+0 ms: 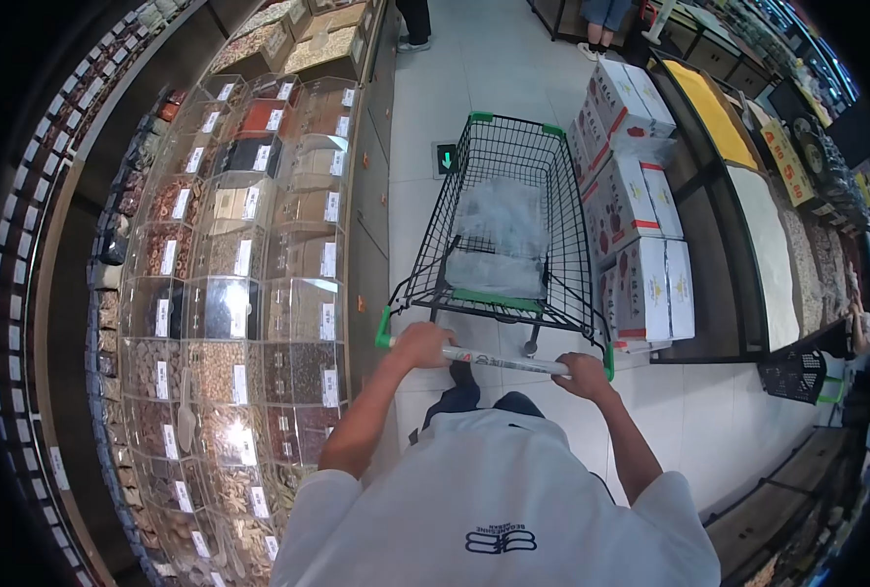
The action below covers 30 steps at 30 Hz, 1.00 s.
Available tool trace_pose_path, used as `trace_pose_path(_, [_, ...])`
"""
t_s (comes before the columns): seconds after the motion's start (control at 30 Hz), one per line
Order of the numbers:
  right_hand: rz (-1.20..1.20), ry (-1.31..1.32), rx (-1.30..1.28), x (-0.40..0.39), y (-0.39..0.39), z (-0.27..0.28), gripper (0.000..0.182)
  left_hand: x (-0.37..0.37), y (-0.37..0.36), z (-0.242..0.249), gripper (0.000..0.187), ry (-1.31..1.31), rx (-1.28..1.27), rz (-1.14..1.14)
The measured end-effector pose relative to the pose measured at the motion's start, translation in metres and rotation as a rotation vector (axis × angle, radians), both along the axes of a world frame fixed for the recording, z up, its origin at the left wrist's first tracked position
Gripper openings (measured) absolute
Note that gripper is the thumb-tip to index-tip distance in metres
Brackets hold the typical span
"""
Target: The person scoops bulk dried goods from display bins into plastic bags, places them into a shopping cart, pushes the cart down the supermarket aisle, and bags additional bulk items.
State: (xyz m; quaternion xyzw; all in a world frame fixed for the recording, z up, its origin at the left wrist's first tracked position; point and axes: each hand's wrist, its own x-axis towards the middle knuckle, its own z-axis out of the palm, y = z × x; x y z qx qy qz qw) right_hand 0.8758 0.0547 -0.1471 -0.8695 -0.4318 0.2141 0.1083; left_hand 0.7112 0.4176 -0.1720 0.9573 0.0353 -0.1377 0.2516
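Observation:
Both my hands grip the handle [503,361] of a shopping cart in front of me. My left hand [424,345] is wrapped round its left part, near the green end piece. My right hand [584,376] is closed round the right part, close to the other green corner. The shopping cart [437,220] has a black wire basket with green trim. Inside it lie clear plastic bags [499,220]; what they contain, if anything, I cannot make out.
Clear bulk bins [244,259] of dried goods with price labels line the left side. Stacked white cartons [641,210] stand close to the cart's right. Bulk displays [763,245] and a person with a black shopping basket [795,377] are at right. Two people's legs show ahead.

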Motion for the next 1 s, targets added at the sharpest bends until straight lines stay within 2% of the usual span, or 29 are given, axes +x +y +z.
trace_pose_path(0.07, [-0.046, -0.022, -0.058, 0.032, 0.013, 0.006, 0.036, 0.028, 0.022, 0.0, 0.042, -0.007, -0.011, 0.011])
trace_pose_path(0.1, [-0.065, -0.006, -0.055, 0.045, 0.019, 0.006, 0.038, 0.042, 0.036, -0.001, 0.044, -0.092, -0.04, -0.012])
trace_pose_path(0.2, [-0.09, 0.0, -0.114, 0.085, 0.06, 0.015, 0.049, 0.093, 0.078, 0.024, 0.044, -0.072, -0.226, 0.075])
trace_pose_path(0.23, [-0.083, -0.006, -0.125, 0.098, 0.072, 0.016, 0.051, 0.108, 0.092, 0.015, 0.044, -0.139, -0.303, 0.125])
trace_pose_path(0.4, [-0.096, 0.055, -0.014, 0.166, 0.129, 0.012, 0.056, 0.184, 0.153, 0.007, 0.038, -0.239, -0.228, 0.241])
trace_pose_path(0.43, [-0.168, 0.111, 0.039, 0.177, 0.14, 0.017, 0.051, 0.2, 0.167, 0.006, 0.037, -0.242, -0.235, 0.255])
trace_pose_path(0.57, [-0.553, -0.072, 0.375, 0.22, 0.182, -0.004, 0.033, 0.263, 0.226, 0.01, 0.035, -0.219, -0.246, 0.257])
trace_pose_path(0.6, [-0.564, -0.156, 0.52, 0.232, 0.196, -0.008, 0.015, 0.278, 0.239, 0.012, 0.033, -0.206, -0.253, 0.29])
trace_pose_path(0.63, [-0.584, -0.221, 0.51, 0.245, 0.211, -0.013, 0.011, 0.293, 0.253, 0.012, 0.032, -0.188, -0.262, 0.326])
trace_pose_path(0.77, [-0.642, -0.53, 0.417, 0.296, 0.271, -0.006, 0.027, 0.355, 0.304, 0.011, 0.029, -0.222, -0.262, 0.416])
trace_pose_path(0.83, [-0.704, -0.424, 0.344, 0.328, 0.287, -0.011, 0.034, 0.378, 0.327, 0.011, 0.03, -0.321, -0.255, 0.475])
trace_pose_path(0.93, [-0.814, -0.289, 0.243, 0.369, 0.317, -0.026, 0.039, 0.425, 0.365, 0.004, 0.03, -0.583, -0.094, 0.614])
trace_pose_path(1.0, [-0.931, -0.156, 0.14, 0.385, 0.341, -0.029, 0.039, 0.454, 0.394, 0.003, 0.035, -0.564, -0.004, 0.622])
